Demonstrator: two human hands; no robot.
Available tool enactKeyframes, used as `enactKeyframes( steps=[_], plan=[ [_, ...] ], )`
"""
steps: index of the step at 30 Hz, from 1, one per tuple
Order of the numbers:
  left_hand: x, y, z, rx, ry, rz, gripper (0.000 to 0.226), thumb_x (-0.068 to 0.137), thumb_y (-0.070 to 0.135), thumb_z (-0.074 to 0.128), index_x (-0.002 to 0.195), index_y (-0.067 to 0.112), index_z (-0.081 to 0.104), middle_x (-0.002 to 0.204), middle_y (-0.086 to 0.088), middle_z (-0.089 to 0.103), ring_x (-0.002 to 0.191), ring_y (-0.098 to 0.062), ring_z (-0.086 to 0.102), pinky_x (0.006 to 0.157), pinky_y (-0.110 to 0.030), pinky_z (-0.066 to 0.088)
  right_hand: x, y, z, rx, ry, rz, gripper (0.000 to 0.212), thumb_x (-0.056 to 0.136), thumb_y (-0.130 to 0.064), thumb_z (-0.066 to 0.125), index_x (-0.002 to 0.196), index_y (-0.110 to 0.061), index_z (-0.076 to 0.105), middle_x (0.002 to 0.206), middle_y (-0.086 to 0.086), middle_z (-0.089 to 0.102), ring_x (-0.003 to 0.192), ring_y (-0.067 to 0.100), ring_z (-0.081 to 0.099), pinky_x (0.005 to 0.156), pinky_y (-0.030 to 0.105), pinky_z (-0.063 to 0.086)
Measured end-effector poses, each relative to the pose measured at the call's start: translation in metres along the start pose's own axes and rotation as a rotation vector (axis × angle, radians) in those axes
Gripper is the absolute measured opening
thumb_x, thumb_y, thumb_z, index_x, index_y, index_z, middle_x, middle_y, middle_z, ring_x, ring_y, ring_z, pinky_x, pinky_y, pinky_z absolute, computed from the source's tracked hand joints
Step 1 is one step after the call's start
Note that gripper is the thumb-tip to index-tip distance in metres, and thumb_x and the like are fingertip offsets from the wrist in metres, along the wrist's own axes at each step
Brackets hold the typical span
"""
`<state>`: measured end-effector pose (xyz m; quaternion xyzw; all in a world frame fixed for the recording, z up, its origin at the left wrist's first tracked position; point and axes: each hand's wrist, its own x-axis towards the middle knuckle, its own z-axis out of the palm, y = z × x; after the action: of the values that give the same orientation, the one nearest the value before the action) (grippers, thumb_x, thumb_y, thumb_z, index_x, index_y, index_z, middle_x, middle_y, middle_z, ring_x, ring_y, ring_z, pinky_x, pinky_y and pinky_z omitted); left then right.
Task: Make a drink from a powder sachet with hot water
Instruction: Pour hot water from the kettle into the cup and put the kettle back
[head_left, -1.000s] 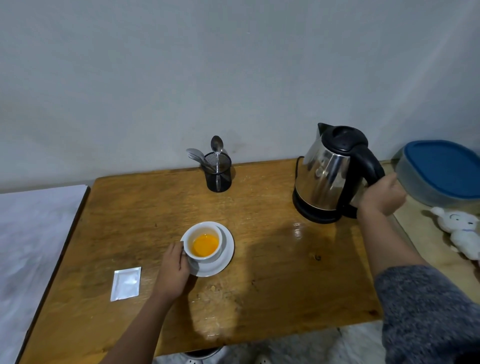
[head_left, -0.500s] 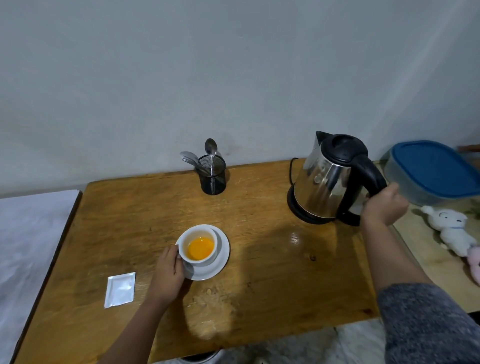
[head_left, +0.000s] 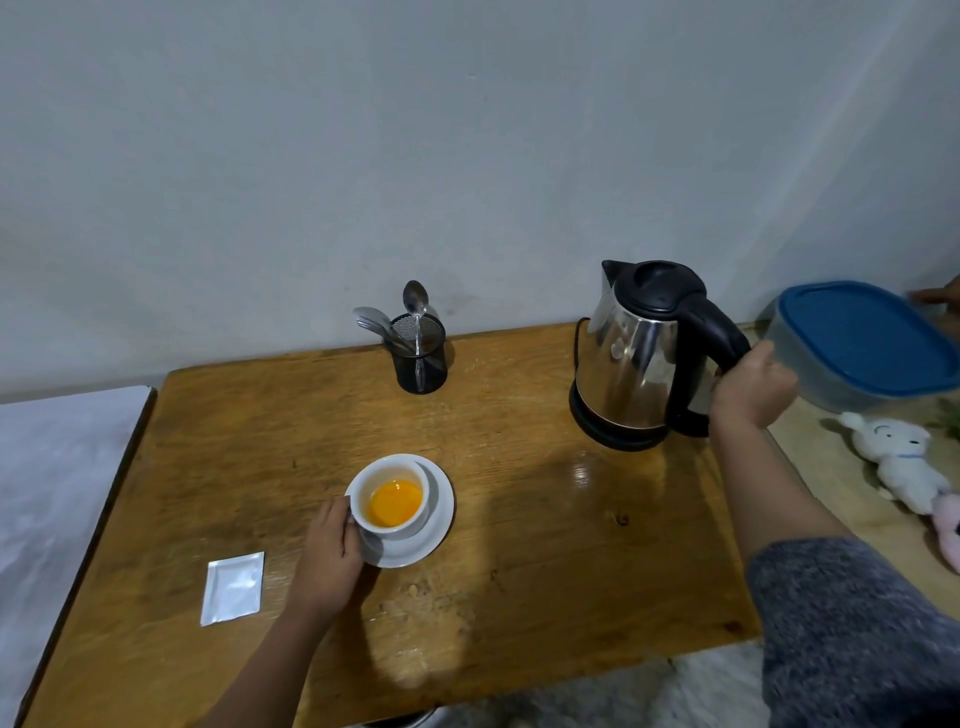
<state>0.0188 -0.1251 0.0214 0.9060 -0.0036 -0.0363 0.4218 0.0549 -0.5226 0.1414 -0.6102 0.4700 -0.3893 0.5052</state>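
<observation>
Right hand clenched around steel kettle's black handle, best hold for likely heavy, hot weight; left hand steadied fragile cup on saucer.

Bare table between cup – kettle.

Single head-worn view, forward and down over the table.

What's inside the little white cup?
The white cup holds something bright orange at the bottom; whether it is powder or liquid is unclear. The cup sits on a white saucer, and the left hand covers its near side.
</observation>
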Motion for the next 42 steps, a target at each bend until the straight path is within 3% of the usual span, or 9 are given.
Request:
enactKeyframes(
  steps=[10,15,20,24,28,31,35,39,42],
  plan=[
    [-0.001,0.003,0.0,0.001,0.0,-0.012,0.027,0.095,0.015,0.042,0.121,0.017,0.051,0.108,0.005,0.05,0.102,-0.014,0.048,0.087,-0.03,0.04,0.017,0.007,-0.008,0.091,0.027,0.114,0.033,0.085,-0.024,0.039,0.052,-0.019,0.041,0.054,0.001,0.044,0.05,0.018,0.045,0.054,0.034,0.037],
    [-0.001,0.004,0.0,0.008,0.005,-0.012,0.026,0.096,0.014,0.041,0.119,0.015,0.052,0.107,0.002,0.051,0.101,-0.015,0.049,0.086,-0.03,0.039,0.021,0.009,-0.025,0.101,-0.009,0.034,0.04,0.092,-0.011,0.037,0.052,-0.015,0.033,0.055,0.002,0.035,0.03,-0.002,0.04,0.032,0.012,0.023],
    [-0.001,0.005,0.0,0.009,0.008,-0.011,0.026,0.096,0.013,0.041,0.119,0.013,0.052,0.107,0.0,0.051,0.1,-0.015,0.049,0.085,-0.03,0.039,0.018,0.008,-0.025,0.041,-0.058,-0.024,0.04,0.091,-0.012,0.038,0.051,-0.015,0.034,0.053,0.004,0.036,0.03,0.001,0.042,0.034,0.013,0.026],
    [-0.001,0.006,0.002,0.006,0.011,-0.026,0.027,0.095,0.013,0.042,0.12,0.013,0.052,0.108,0.001,0.05,0.101,-0.015,0.048,0.085,-0.03,0.039,0.02,0.007,-0.01,0.045,-0.081,-0.001,0.036,0.087,-0.02,0.039,0.052,-0.015,0.04,0.055,0.005,0.043,0.048,0.017,0.044,0.045,0.027,0.034],
    [-0.001,0.005,0.001,0.009,0.014,-0.028,0.027,0.095,0.013,0.043,0.12,0.014,0.051,0.108,0.002,0.05,0.101,-0.014,0.048,0.086,-0.03,0.039,0.024,0.006,0.007,-0.012,-0.108,-0.025,0.031,0.09,-0.019,0.04,0.063,-0.006,0.049,0.058,0.005,0.045,0.047,0.014,0.041,0.038,0.015,0.032],
    [-0.002,0.004,0.002,0.009,0.013,-0.024,0.026,0.095,0.012,0.042,0.12,0.014,0.052,0.108,0.001,0.05,0.1,-0.014,0.048,0.085,-0.03,0.039,0.028,0.003,0.01,-0.038,-0.116,-0.021,0.037,0.091,-0.018,0.04,0.054,-0.013,0.044,0.054,0.002,0.044,0.046,0.011,0.04,0.035,0.012,0.03],
    [-0.001,0.002,0.003,0.01,0.018,-0.025,0.027,0.095,0.013,0.043,0.121,0.015,0.051,0.108,0.001,0.051,0.101,-0.015,0.049,0.085,-0.03,0.04,0.033,0.005,0.002,0.008,-0.1,0.032,0.034,0.086,-0.022,0.04,0.053,-0.017,0.043,0.055,0.006,0.047,0.049,0.019,0.046,0.051,0.033,0.038],
    [-0.001,-0.001,0.002,0.016,0.01,-0.029,0.029,0.095,0.015,0.044,0.123,0.016,0.05,0.113,0.0,0.052,0.103,-0.014,0.048,0.087,-0.031,0.041,0.039,0.021,-0.011,0.036,-0.113,0.073,0.029,0.08,-0.028,0.039,0.054,-0.016,0.044,0.062,0.018,0.047,0.051,0.025,0.046,0.051,0.037,0.036],
    [0.0,-0.001,0.003,0.014,0.014,-0.033,0.029,0.095,0.015,0.044,0.123,0.016,0.05,0.115,-0.002,0.053,0.104,-0.015,0.048,0.088,-0.032,0.042,0.032,0.017,-0.016,0.05,-0.128,0.055,0.034,0.087,-0.021,0.037,0.053,-0.016,0.041,0.054,0.013,0.042,0.034,0.008,0.045,0.046,0.026,0.037]
  ],
)
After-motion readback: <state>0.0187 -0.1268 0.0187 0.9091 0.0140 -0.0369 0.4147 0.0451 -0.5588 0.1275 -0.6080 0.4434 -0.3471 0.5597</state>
